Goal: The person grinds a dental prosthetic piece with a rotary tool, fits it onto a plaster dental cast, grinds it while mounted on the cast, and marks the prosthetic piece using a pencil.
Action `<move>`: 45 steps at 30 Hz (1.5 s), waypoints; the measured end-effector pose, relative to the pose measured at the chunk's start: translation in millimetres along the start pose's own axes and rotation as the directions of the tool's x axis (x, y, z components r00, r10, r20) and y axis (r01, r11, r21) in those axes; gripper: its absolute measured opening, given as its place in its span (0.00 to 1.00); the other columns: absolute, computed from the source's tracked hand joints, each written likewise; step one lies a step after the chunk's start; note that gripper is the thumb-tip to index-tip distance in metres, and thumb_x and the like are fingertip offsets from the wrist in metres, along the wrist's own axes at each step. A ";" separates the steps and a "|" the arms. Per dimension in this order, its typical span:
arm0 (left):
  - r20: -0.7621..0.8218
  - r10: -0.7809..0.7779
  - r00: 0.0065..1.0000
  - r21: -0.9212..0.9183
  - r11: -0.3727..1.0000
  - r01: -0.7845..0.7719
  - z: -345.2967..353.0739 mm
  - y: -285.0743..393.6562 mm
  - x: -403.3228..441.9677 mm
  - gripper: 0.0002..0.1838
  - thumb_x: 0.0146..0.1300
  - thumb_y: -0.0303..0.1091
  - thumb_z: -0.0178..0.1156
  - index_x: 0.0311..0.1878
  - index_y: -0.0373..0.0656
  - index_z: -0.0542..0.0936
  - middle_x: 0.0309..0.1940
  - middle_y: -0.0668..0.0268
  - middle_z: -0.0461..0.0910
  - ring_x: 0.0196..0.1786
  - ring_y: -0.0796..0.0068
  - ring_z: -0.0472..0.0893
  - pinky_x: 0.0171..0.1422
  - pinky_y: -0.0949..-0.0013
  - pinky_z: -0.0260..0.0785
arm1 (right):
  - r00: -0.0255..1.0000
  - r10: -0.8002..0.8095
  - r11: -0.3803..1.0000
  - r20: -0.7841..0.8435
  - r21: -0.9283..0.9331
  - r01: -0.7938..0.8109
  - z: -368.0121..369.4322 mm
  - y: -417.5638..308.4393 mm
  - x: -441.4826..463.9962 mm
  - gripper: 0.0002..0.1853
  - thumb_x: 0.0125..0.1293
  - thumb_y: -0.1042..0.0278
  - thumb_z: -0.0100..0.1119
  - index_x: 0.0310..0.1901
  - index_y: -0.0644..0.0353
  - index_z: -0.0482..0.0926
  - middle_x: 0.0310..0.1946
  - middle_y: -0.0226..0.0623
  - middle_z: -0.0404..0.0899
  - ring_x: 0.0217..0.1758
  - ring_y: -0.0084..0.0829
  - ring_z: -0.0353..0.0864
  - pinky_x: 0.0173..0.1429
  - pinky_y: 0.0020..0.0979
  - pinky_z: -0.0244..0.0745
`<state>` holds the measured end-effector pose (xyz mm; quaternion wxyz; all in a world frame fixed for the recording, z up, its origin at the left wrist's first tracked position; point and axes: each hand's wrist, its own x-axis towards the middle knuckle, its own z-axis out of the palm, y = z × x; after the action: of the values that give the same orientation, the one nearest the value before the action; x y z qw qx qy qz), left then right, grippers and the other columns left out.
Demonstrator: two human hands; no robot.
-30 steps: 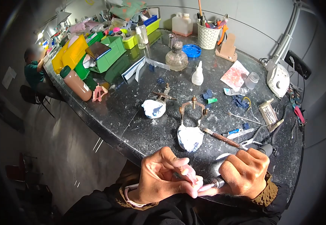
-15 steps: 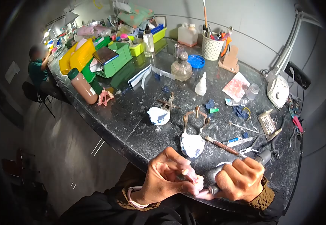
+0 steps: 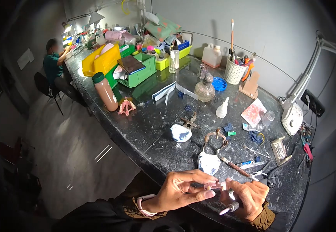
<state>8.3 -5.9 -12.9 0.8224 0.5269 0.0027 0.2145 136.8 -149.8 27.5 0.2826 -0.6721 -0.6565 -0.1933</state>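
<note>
At the bench's near edge, my left hand (image 3: pixel 189 188) pinches a small pink denture piece (image 3: pixel 213 186) between thumb and fingers. My right hand (image 3: pixel 248 197) is closed around a handpiece (image 3: pixel 234 206), whose pale pointed tip (image 3: pixel 224 211) points down and left, away from the piece. The right index finger and thumb reach the right end of the pink piece. Just beyond the hands lies a white plaster cast (image 3: pixel 209 163) on a brass articulator frame (image 3: pixel 215 140). A second blue-white cast (image 3: pixel 181 133) sits farther left.
A brown bottle (image 3: pixel 105 92) and pink frame (image 3: pixel 127 106) stand left. Green bin (image 3: pixel 142 71), glass burner (image 3: pixel 205 89), dropper bottle (image 3: pixel 222 109) and tool cup (image 3: pixel 235 70) stand farther back. A brush (image 3: pixel 235 167) and white control box (image 3: pixel 292 118) are right. A seated person (image 3: pixel 53 65) is far left.
The view has shifted, so the bench items appear lower and farther right. The pink piece has turned flatter, the handpiece tip has swung away from it, and my right fingers now touch it.
</note>
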 end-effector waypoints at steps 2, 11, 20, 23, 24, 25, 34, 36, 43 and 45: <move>0.065 -0.042 0.997 -0.115 0.992 0.049 -9.5 -4.1 0.3 0.11 0.54 0.22 0.60 0.42 0.32 0.77 0.45 0.55 0.75 0.48 0.74 0.76 0.52 0.70 0.74 | 0.999 0.002 1.000 0.040 -0.004 -0.002 -1.9 0.4 2.1 0.16 0.41 0.75 0.66 0.36 0.61 0.76 0.11 0.22 0.69 0.10 0.19 0.65 0.17 0.22 0.55; 0.360 -0.489 0.794 -0.472 0.639 0.607 -22.0 3.5 -0.4 0.09 0.61 0.30 0.54 0.42 0.38 0.77 0.48 0.65 0.70 0.51 0.78 0.73 0.54 0.73 0.72 | 0.992 -0.013 0.995 0.129 0.101 0.000 -1.9 4.2 1.5 0.19 0.45 0.68 0.68 0.40 0.63 0.76 0.13 0.23 0.71 0.11 0.18 0.67 0.17 0.22 0.55; 0.431 -0.484 0.761 -0.524 0.553 0.648 -28.3 -7.3 -1.3 0.08 0.59 0.31 0.57 0.40 0.37 0.77 0.45 0.66 0.72 0.47 0.79 0.76 0.53 0.76 0.72 | 0.986 -0.008 0.991 0.166 0.135 -0.015 2.8 6.5 0.8 0.21 0.46 0.70 0.66 0.44 0.65 0.74 0.14 0.22 0.71 0.12 0.18 0.67 0.18 0.22 0.56; 0.413 -0.483 0.772 -0.503 0.586 0.635 -25.7 -1.4 0.2 0.08 0.60 0.31 0.56 0.38 0.37 0.77 0.45 0.65 0.71 0.46 0.79 0.76 0.53 0.76 0.72 | 0.984 -0.009 0.989 0.180 0.144 -0.018 1.8 7.5 2.0 0.22 0.46 0.70 0.66 0.45 0.65 0.75 0.14 0.22 0.70 0.12 0.18 0.67 0.18 0.22 0.56; 0.407 -0.485 0.774 -0.490 0.599 0.633 -25.5 0.2 0.3 0.08 0.60 0.31 0.56 0.38 0.36 0.77 0.45 0.65 0.71 0.46 0.79 0.76 0.53 0.76 0.72 | 0.981 -0.010 0.989 0.195 0.145 -0.019 0.8 7.8 2.6 0.22 0.46 0.70 0.66 0.45 0.65 0.75 0.14 0.21 0.70 0.12 0.18 0.67 0.18 0.22 0.56; 0.412 -0.499 0.762 -0.477 0.595 0.647 -25.1 1.1 0.2 0.07 0.60 0.30 0.56 0.37 0.36 0.76 0.45 0.65 0.70 0.45 0.79 0.76 0.53 0.76 0.72 | 0.979 -0.012 0.989 0.202 0.144 -0.018 1.0 7.8 2.0 0.22 0.46 0.69 0.66 0.45 0.64 0.75 0.14 0.21 0.69 0.12 0.18 0.67 0.18 0.22 0.56; 0.388 -0.268 0.882 -0.007 0.956 0.293 -20.7 14.4 4.6 0.04 0.58 0.22 0.56 0.31 0.33 0.72 0.33 0.65 0.70 0.37 0.79 0.75 0.41 0.76 0.69 | 0.965 -0.093 0.984 0.246 0.168 0.052 5.2 6.1 3.2 0.19 0.46 0.67 0.65 0.42 0.59 0.77 0.13 0.20 0.66 0.12 0.17 0.65 0.17 0.21 0.53; 0.367 -0.226 0.902 0.191 0.968 0.165 -22.7 15.5 4.3 0.05 0.60 0.24 0.53 0.29 0.34 0.72 0.30 0.66 0.70 0.32 0.80 0.72 0.35 0.77 0.65 | 0.964 -0.124 0.982 0.234 0.165 0.086 9.1 7.3 0.9 0.19 0.45 0.67 0.65 0.42 0.61 0.77 0.13 0.21 0.67 0.12 0.16 0.65 0.16 0.21 0.54; -0.095 0.380 0.920 0.760 0.624 -0.179 -53.8 10.1 19.4 0.12 0.56 0.32 0.60 0.37 0.36 0.70 0.40 0.58 0.70 0.39 0.72 0.71 0.39 0.71 0.64 | 0.944 -0.147 0.989 0.294 0.035 0.143 14.2 13.0 -2.7 0.20 0.48 0.70 0.64 0.44 0.66 0.74 0.13 0.22 0.65 0.14 0.19 0.65 0.19 0.23 0.57; -0.144 0.447 0.883 0.952 0.307 0.000 -64.6 16.6 35.8 0.31 0.48 0.34 0.67 0.51 0.36 0.62 0.52 0.53 0.62 0.51 0.62 0.68 0.52 0.65 0.62 | 0.952 -0.162 0.986 0.258 0.006 0.166 21.1 18.3 -8.6 0.19 0.50 0.71 0.64 0.44 0.66 0.74 0.14 0.22 0.65 0.15 0.20 0.65 0.20 0.23 0.58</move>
<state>20.1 68.6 -19.3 0.3129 0.8416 0.2106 0.3867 152.1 -142.7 3.7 0.1727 -0.6368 -0.7397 -0.1323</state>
